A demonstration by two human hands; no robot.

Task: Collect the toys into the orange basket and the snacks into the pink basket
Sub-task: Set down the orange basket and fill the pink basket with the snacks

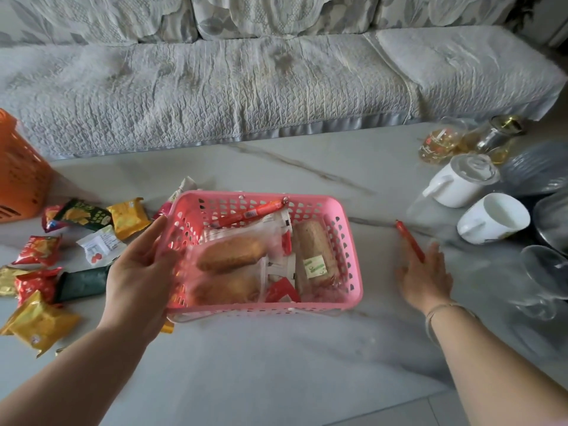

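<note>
The pink basket (353, 259) stands mid-table and holds wrapped breads, a red sausage stick and small packets. My left hand (138, 272) grips its left wall, thumb over the rim. To the left of the basket, several snack packets lie loose: yellow (129, 216), red (38, 250), green (83, 215), dark green (83, 282). The orange basket (18, 186) stands at the far left edge. Right of the pink basket a loose red sausage stick (410, 241) lies on the table. My right hand (427, 278) lies flat with straight fingers touching the stick's near end.
White mugs (491, 222), a lidded white cup (461, 182), glass bottles (439, 146), plates and glass bowls (544, 272) crowd the right side of the marble table (276, 348). A grey sofa (276, 87) runs along the far edge.
</note>
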